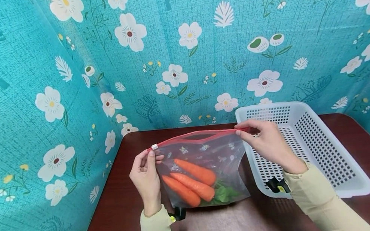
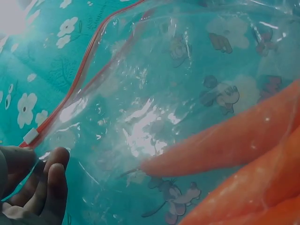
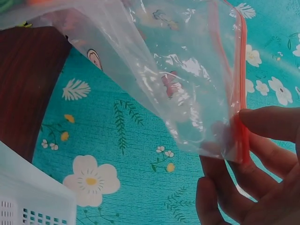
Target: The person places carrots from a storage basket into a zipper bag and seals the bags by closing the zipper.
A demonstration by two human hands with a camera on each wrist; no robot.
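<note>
A clear zip bag (image 1: pixel 223 156) with a red zip edge hangs between both hands, its mouth partly parted in the middle. Inside lie three carrots (image 1: pixel 192 186), with green leafy vegetables (image 1: pixel 225 193) at the lower right. My left hand (image 1: pixel 146 176) pinches the bag's upper left corner, just beside the white slider (image 1: pixel 155 147). At the opposite top corner, my right hand (image 1: pixel 269 142) grips the red edge between thumb and fingers. Cartoon figures are printed on the film in the left wrist view, where a carrot (image 2: pixel 201 150) shows close up.
To the right stands a white perforated plastic basket (image 1: pixel 353 173), close by the right forearm. Both rest on or over a dark red-brown table (image 1: pixel 115 220). A teal flowered cloth (image 1: pixel 178 56) covers the walls behind and at the left.
</note>
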